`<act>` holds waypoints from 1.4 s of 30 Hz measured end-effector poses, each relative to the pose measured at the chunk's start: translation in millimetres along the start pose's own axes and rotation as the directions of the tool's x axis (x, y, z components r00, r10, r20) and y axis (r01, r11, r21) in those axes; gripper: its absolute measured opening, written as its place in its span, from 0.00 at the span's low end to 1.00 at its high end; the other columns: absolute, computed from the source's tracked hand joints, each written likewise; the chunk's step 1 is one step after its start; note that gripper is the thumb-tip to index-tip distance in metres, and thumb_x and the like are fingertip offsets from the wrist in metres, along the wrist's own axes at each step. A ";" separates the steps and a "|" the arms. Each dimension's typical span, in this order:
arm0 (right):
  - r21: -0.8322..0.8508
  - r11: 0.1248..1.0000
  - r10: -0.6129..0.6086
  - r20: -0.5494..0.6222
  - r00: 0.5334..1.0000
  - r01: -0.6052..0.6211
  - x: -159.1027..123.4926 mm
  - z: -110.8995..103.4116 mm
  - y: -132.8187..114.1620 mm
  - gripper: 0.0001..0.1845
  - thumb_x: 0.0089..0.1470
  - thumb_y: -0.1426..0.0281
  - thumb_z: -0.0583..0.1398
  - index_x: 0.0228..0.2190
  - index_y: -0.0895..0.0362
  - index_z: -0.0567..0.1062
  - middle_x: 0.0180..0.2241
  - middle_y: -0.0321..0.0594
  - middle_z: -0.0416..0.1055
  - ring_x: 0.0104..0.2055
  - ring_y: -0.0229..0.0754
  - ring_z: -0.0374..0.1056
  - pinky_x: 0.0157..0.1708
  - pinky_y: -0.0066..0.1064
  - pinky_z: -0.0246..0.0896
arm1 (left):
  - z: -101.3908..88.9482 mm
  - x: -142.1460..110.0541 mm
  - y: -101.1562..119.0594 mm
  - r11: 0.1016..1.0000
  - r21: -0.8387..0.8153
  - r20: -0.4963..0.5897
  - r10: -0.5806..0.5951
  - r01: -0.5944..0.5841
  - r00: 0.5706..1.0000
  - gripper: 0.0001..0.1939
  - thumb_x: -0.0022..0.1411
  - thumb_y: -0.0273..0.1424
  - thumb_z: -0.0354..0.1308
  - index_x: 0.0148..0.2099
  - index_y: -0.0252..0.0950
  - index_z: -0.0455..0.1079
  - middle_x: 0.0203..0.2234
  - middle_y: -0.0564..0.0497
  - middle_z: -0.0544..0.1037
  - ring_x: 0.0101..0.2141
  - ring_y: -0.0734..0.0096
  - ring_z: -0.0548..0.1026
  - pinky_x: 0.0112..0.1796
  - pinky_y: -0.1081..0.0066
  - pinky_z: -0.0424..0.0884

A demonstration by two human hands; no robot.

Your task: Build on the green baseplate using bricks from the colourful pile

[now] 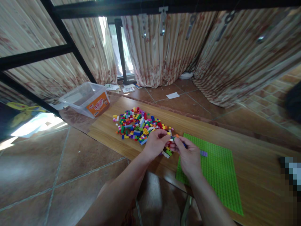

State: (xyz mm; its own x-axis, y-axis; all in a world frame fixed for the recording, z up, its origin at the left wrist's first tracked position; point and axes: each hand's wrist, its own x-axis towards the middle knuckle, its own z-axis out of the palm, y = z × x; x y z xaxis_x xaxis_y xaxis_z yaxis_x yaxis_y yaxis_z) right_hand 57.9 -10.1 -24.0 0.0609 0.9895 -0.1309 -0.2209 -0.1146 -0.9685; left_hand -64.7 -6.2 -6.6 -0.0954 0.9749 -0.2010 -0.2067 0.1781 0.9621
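Observation:
A pile of small coloured bricks [138, 124] lies on the wooden table [254, 147]. To its right lies a green studded baseplate [216, 169] with one purple brick [203, 153] on its upper left part. My left hand [156, 142] and my right hand [187, 153] meet at the pile's near right edge, just left of the baseplate. Both pinch small bricks [173, 137] held between their fingertips; orange, green and yellow pieces show there. A white brick [166, 154] lies just below the hands.
A clear plastic tub with an orange label [86, 99] stands at the table's far left end. Papers [172, 95] lie on the tiled floor beyond. Curtains hang behind, and black metal bars [35, 56] cross the upper left.

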 end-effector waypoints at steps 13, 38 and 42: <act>-0.312 0.937 -0.158 0.014 0.987 0.155 2.3 -0.5 2.5 0.19 0.48 0.55 0.65 0.32 0.58 0.80 0.27 0.41 0.79 0.25 0.42 0.73 0.27 0.35 0.71 | 3.6 -0.8 -13.6 0.997 0.072 0.008 0.027 -0.027 1.000 0.04 0.55 0.26 0.58 0.29 0.34 0.66 0.19 0.57 0.70 0.21 0.79 0.69 0.24 0.78 0.67; -0.318 0.940 -0.102 0.083 0.991 0.123 4.1 1.0 4.8 0.22 0.47 0.56 0.66 0.38 0.58 0.81 0.26 0.40 0.78 0.22 0.37 0.66 0.21 0.29 0.62 | -9.4 3.1 -2.4 0.974 0.210 -0.005 0.091 -0.087 0.996 0.02 0.54 0.26 0.57 0.29 0.34 0.68 0.20 0.56 0.70 0.22 0.77 0.67 0.26 0.76 0.63; -0.239 0.966 -0.077 0.077 0.994 0.094 2.6 0.6 1.6 0.17 0.44 0.57 0.67 0.32 0.57 0.82 0.20 0.36 0.74 0.21 0.36 0.64 0.20 0.28 0.60 | -7.2 -1.0 2.6 0.996 0.079 0.099 0.024 -0.032 0.995 0.04 0.55 0.28 0.57 0.29 0.34 0.66 0.19 0.57 0.69 0.20 0.79 0.65 0.24 0.77 0.61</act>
State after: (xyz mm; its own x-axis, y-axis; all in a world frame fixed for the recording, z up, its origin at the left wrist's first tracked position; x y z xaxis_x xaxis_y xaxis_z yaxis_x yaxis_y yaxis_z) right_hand 57.1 -7.6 -25.8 0.0024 0.9992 -0.0389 0.0250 -0.0389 -0.9989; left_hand -72.2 -7.7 -5.2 -0.0038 0.9873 -0.1590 -0.1259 0.1572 0.9795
